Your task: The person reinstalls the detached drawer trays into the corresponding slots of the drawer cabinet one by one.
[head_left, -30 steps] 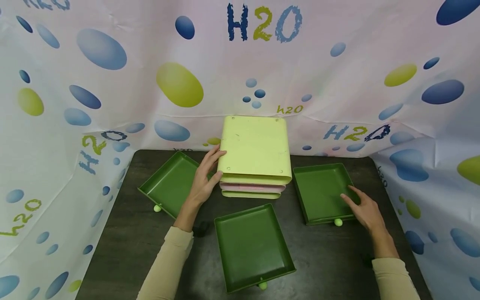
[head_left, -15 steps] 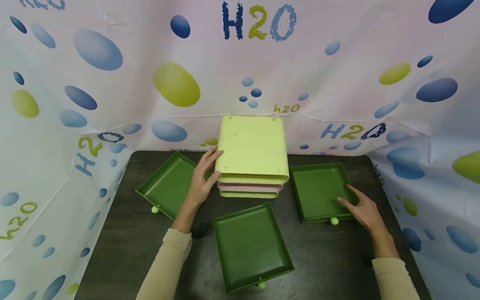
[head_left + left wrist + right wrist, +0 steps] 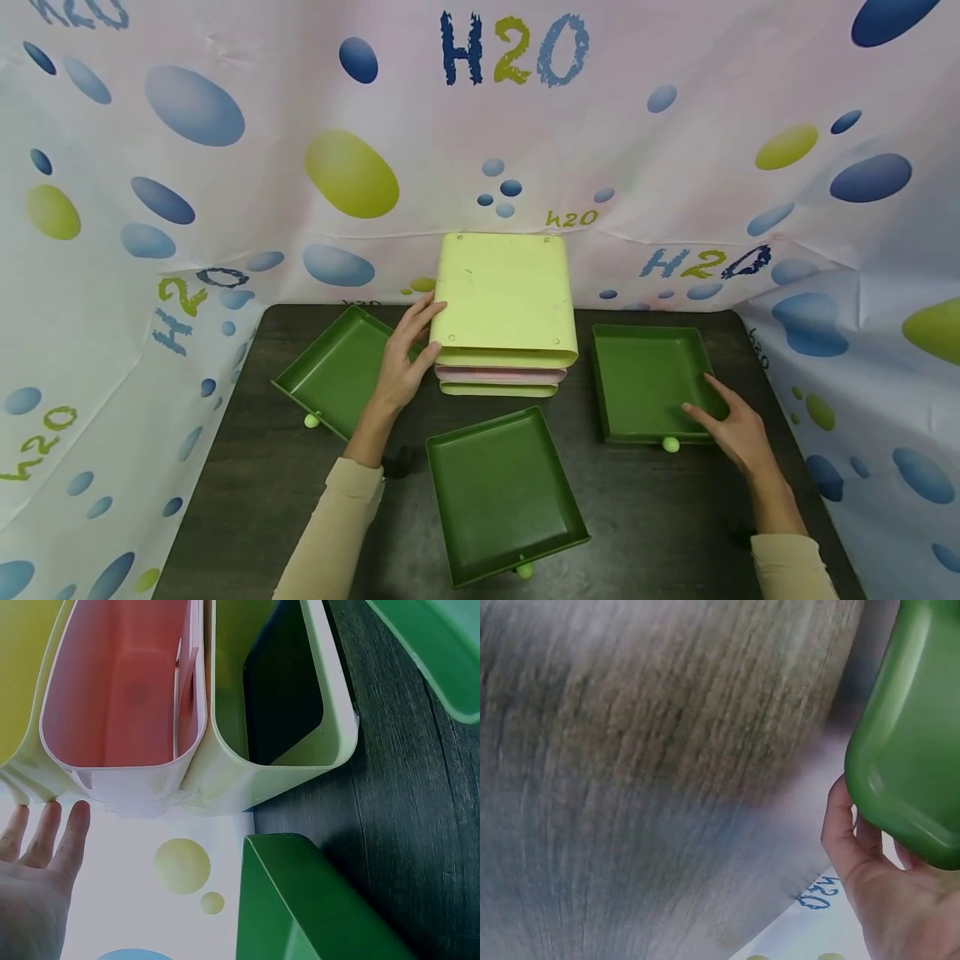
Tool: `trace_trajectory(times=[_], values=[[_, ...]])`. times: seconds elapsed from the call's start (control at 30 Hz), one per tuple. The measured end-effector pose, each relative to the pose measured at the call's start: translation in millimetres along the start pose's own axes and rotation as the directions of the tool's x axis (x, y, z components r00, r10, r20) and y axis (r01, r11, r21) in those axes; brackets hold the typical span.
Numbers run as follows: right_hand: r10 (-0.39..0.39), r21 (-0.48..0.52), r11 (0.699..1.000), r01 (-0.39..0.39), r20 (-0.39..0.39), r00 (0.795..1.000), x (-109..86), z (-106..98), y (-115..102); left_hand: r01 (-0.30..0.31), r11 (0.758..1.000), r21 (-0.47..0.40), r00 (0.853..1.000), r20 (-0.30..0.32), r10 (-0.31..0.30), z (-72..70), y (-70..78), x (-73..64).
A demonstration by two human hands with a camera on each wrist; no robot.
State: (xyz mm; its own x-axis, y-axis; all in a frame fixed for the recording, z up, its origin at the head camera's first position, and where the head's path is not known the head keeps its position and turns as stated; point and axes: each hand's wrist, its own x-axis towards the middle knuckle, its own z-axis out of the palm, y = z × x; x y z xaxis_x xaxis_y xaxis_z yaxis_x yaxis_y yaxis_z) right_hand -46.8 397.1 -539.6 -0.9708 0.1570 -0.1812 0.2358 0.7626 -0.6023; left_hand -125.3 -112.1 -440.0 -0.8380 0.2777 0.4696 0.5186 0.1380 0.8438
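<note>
In the head view a drawer unit (image 3: pixel 506 292) of stacked shells, yellow on top and pink below, stands at the back middle. Its hollow pink compartment (image 3: pixel 131 697) faces the left wrist camera. My left hand (image 3: pixel 402 362) touches the unit's left side with outstretched fingertips. To the right, my right hand (image 3: pixel 738 425) grips a green drawer (image 3: pixel 652 375) at its right side, thumb over the rim. That drawer has a light green round knob (image 3: pixel 671 445) on its front. In the right wrist view fingers (image 3: pixel 838 825) bend against the drawer's wall.
A second green drawer (image 3: pixel 506 500) lies at the front middle, slightly turned. Another green drawer (image 3: pixel 341 367) sits angled at left, partly behind my left forearm. All rest on a dark wooden table (image 3: pixel 240 500) with a patterned curtain (image 3: pixel 225 183) around it.
The right hand has shifted slightly right, and the drawer in it has moved right and straightened a little. The left hand stays at the unit. The head view has tilted slightly.
</note>
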Motion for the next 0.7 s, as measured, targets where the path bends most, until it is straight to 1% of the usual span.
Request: trace_trajectory(times=[0.13,0.27,0.37,0.5,0.6,0.7], values=[[0.021,0.047,0.999,-0.020,-0.024,0.999,-2.1,-1.9,-3.3,0.007,1.000,0.002,1.000,0.000,-0.007,-0.2,0.2,0.1],[0.049,0.079,0.996,-0.047,-0.032,0.998,-4.8,-1.1,-4.5,0.005,1.000,0.007,1.000,0.000,-0.005,-0.2,0.4,0.5],[0.070,0.088,0.994,-0.068,-0.021,0.997,-8.4,0.2,-4.0,0.002,1.000,0.007,1.000,-0.001,-0.002,-0.1,0.2,0.6],[0.093,0.092,0.991,-0.093,0.011,0.996,-15.5,1.1,-3.9,-0.001,1.000,0.008,1.000,0.000,0.001,-0.5,-0.4,0.7],[0.092,0.100,0.991,-0.094,0.022,0.996,-22.2,1.8,-4.7,-0.004,1.000,0.012,1.000,0.002,0.004,-1.0,-0.9,0.4],[0.076,0.130,0.989,-0.077,0.008,0.997,-28.7,2.8,-6.3,-0.004,1.000,0.012,1.000,0.002,0.004,-1.1,-1.1,-0.3]])
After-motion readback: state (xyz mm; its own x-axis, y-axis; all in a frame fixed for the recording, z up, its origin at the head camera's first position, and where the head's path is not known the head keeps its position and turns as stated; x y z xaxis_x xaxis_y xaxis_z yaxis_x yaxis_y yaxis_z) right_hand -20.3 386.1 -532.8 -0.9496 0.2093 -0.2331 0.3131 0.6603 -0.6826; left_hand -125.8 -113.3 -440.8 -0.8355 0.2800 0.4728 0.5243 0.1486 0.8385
